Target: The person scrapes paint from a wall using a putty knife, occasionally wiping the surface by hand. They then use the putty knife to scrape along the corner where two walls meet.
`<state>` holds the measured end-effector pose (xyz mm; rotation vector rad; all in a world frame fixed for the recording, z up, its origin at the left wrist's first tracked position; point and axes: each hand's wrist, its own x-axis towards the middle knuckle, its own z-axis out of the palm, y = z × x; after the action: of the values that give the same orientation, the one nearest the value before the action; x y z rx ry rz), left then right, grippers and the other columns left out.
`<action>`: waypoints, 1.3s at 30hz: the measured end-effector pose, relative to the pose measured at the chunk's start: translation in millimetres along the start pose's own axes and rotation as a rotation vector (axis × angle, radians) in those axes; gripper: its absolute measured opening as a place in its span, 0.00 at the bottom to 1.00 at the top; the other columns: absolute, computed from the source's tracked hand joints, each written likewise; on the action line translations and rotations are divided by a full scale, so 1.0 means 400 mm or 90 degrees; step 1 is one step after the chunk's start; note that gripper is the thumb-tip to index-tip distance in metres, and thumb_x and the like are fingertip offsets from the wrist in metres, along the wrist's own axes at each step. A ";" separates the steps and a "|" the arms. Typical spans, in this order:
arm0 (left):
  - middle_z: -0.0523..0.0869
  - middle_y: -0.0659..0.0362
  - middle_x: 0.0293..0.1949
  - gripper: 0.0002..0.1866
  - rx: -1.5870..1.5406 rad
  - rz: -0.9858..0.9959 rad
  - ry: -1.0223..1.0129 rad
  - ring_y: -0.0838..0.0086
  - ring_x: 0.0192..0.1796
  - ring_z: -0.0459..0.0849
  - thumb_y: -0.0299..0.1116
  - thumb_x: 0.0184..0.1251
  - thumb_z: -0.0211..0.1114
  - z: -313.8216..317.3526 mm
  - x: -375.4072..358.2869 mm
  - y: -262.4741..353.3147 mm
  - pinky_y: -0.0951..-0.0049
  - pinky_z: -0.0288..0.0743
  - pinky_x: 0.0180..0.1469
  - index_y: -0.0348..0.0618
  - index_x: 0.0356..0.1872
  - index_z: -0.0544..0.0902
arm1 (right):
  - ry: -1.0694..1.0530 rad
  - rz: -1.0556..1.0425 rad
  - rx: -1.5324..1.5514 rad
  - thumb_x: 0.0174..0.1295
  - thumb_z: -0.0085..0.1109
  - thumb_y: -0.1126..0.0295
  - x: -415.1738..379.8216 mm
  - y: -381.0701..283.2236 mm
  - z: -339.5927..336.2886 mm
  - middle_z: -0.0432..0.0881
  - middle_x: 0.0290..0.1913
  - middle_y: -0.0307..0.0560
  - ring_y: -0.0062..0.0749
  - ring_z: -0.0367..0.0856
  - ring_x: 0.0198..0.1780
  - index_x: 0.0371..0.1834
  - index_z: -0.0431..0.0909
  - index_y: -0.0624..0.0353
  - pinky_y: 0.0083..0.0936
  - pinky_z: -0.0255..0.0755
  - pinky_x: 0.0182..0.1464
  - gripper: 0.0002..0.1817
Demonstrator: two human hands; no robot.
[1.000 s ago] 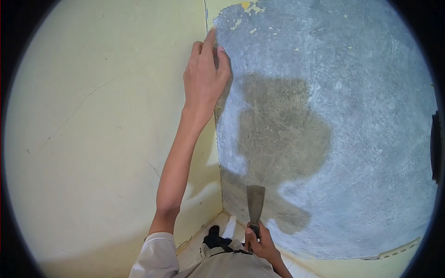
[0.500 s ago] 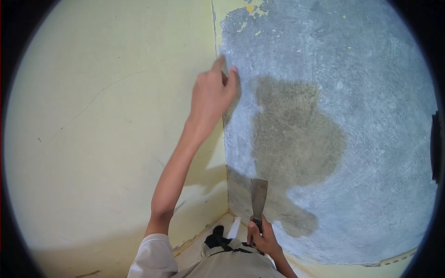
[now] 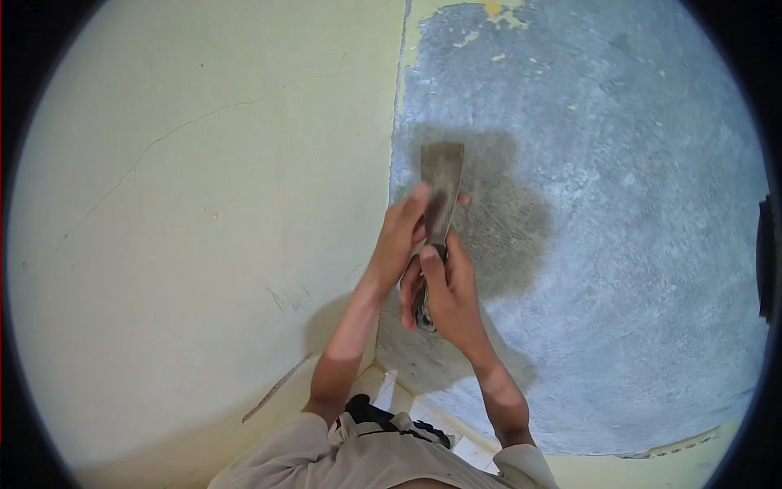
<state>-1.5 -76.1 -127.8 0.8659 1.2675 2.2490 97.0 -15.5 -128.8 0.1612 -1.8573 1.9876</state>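
Observation:
My right hand (image 3: 456, 297) grips a scraper by its dark handle, with the thumb along the front. The wide, dull metal blade (image 3: 443, 167) of the scraper points up in front of the wall. My left hand (image 3: 399, 240) is at the blade, its thumb by the left edge and its fingers passing behind; one fingertip shows past the right edge. Slight blur covers the left fingers. Behind both hands is the grey-blue wall (image 3: 635, 269), its surface bare and scratched, with a shadow of the hands and tool on it.
A pale yellow-green wall (image 3: 204, 310) with a thin crack meets the grey-blue wall at a corner on the left. Flaking paint (image 3: 497, 20) remains near the top. White floor tiles (image 3: 391, 391) show below, and a dark object (image 3: 764, 257) stands at the right edge.
My left hand has come down from the wall corner to the blade. My right hand has raised the scraper from waist height to chest height. The view has shifted slightly.

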 end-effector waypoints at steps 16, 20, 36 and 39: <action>0.73 0.66 0.21 0.23 -0.173 0.044 -0.131 0.84 0.23 0.70 0.54 0.68 0.59 0.008 0.230 0.155 0.82 0.64 0.26 0.41 0.27 0.79 | 0.231 -0.034 -0.248 0.73 0.38 0.72 0.176 -0.166 0.151 0.65 0.15 0.37 0.18 0.63 0.10 0.53 0.68 0.69 0.21 0.57 0.11 0.13; 0.73 0.66 0.20 0.23 -0.211 0.117 -0.114 0.83 0.22 0.70 0.53 0.68 0.60 0.025 0.243 0.142 0.81 0.64 0.25 0.43 0.25 0.77 | 0.268 -0.051 -0.259 0.73 0.39 0.72 0.189 -0.159 0.162 0.67 0.16 0.37 0.18 0.63 0.10 0.59 0.65 0.70 0.20 0.57 0.11 0.17; 0.70 0.67 0.20 0.20 -0.245 0.098 -0.129 0.83 0.24 0.70 0.49 0.68 0.60 0.009 0.238 0.157 0.80 0.64 0.26 0.49 0.20 0.72 | 0.248 -0.057 -0.255 0.73 0.39 0.71 0.189 -0.166 0.178 0.67 0.14 0.36 0.16 0.62 0.10 0.63 0.63 0.71 0.19 0.57 0.11 0.20; 0.70 0.66 0.20 0.20 -0.259 0.099 -0.142 0.83 0.25 0.70 0.48 0.69 0.60 0.008 0.232 0.154 0.80 0.65 0.28 0.47 0.20 0.72 | 0.237 -0.036 -0.221 0.73 0.39 0.71 0.183 -0.164 0.172 0.67 0.14 0.36 0.16 0.62 0.09 0.63 0.63 0.71 0.19 0.57 0.11 0.19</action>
<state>-69.2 -47.5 -44.0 1.0454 0.6309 2.3309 41.8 -65.2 -34.5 -0.2399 -1.8835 1.5020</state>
